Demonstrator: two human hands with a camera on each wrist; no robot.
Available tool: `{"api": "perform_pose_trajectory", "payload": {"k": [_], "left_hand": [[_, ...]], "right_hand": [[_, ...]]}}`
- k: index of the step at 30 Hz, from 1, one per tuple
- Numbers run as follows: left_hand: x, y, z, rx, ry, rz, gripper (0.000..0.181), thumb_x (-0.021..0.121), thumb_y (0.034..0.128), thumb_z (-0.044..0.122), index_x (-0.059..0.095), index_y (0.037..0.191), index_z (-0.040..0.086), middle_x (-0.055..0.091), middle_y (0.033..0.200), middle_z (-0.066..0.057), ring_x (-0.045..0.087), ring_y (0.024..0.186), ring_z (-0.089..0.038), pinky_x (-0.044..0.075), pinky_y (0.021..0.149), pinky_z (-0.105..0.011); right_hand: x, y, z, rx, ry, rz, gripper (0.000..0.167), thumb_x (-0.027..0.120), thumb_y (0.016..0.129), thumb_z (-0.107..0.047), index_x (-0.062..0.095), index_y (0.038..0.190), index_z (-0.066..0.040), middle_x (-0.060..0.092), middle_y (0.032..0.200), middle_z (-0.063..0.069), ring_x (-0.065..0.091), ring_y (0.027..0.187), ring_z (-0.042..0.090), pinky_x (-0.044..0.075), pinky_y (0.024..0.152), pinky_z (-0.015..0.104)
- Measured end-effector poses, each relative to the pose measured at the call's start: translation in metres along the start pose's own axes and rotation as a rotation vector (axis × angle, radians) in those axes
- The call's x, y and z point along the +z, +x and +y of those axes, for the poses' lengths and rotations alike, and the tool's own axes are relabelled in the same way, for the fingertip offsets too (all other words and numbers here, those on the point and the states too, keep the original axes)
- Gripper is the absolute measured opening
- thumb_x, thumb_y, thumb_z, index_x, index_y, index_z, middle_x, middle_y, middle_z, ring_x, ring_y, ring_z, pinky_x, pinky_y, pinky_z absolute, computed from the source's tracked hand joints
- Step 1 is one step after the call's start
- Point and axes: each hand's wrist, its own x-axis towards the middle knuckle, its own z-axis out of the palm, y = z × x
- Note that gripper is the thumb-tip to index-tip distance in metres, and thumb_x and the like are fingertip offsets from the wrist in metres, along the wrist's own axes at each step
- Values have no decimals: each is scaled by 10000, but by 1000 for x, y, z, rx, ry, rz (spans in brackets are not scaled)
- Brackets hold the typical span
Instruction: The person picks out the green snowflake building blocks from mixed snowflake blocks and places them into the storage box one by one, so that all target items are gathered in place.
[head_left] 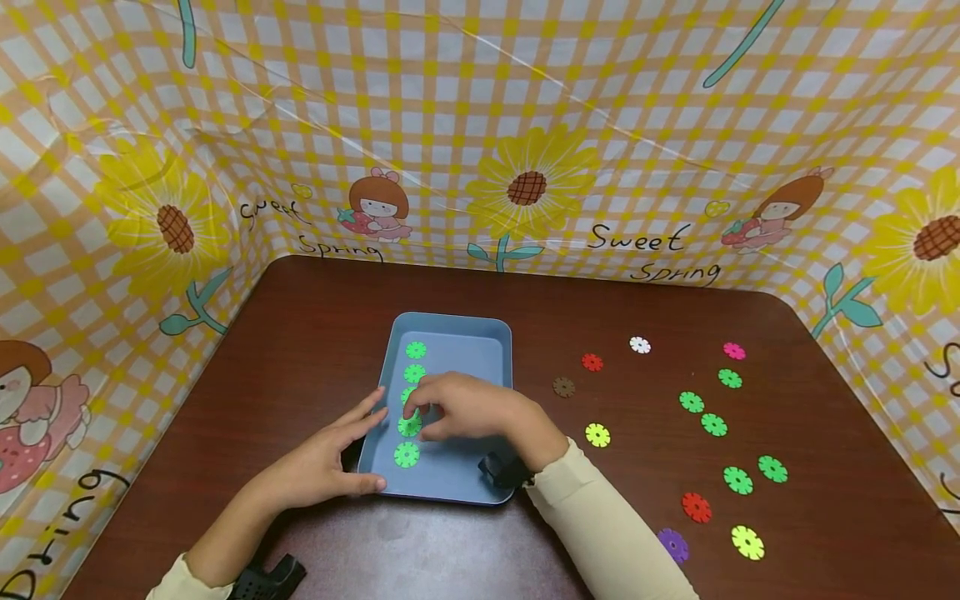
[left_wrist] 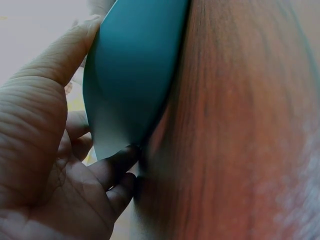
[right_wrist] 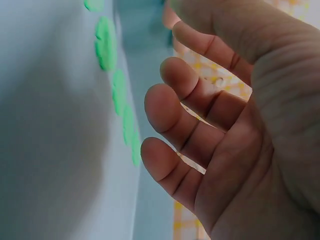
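Note:
A blue-grey tray point(head_left: 465, 479) lies on the table, with a column of several green notched plastic discs point(head_left: 407, 455) along its left side. My left hand point(head_left: 322, 467) rests against the tray's left side near the front corner, fingers spread and thumb on the front rim. The left wrist view shows the tray's outer wall point(left_wrist: 132, 65) beside that hand's fingers. Over the tray, my right hand point(head_left: 472, 408) reaches in with loosely bent fingers, close to the green discs and partly covering them. In the right wrist view, nothing is between its fingers point(right_wrist: 162, 107), and green discs point(right_wrist: 105, 44) lie beyond them.
Right of the tray, loose discs lie scattered: brown point(head_left: 564, 387), red point(head_left: 592, 362), white point(head_left: 640, 345), yellow point(head_left: 597, 435), pink point(head_left: 734, 351), purple point(head_left: 673, 546) and several green point(head_left: 714, 425). A checked, flower-printed cloth point(head_left: 450, 100) encloses the table's back and sides.

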Motion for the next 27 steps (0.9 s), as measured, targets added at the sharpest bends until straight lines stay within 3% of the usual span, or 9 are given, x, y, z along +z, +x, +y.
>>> {"api": "perform_pose_trajectory", "payload": {"k": [15, 22, 27], "left_hand": [[1, 0, 3, -9, 1, 0, 965, 836, 801, 384, 329, 1542, 30, 94, 1662, 29, 143, 1494, -229, 280, 1104, -562], [1, -1, 1, -17, 5, -4, 965, 826, 806, 407, 327, 1545, 37, 85, 1663, 35, 142, 1494, -228, 280, 1105, -558], [1, -1, 2, -24, 6, -4, 965, 827, 807, 404, 324, 1547, 40, 81, 1662, 44, 141, 1495, -229, 278, 1106, -561]], "right_hand": [[-40, -51, 21, 118, 24, 159, 271, 719, 928, -190, 686, 1187, -119, 652, 1163, 40, 570, 886, 162, 496, 756, 305], [-54, -88, 43, 181, 19, 234, 280, 739, 909, -175, 681, 1179, -130, 635, 1098, 9, 580, 953, 183, 501, 815, 363], [-61, -122, 63, 251, -1, 263, 300, 726, 917, -167, 666, 1205, -107, 636, 1155, 38, 589, 992, 224, 497, 833, 406]]}}
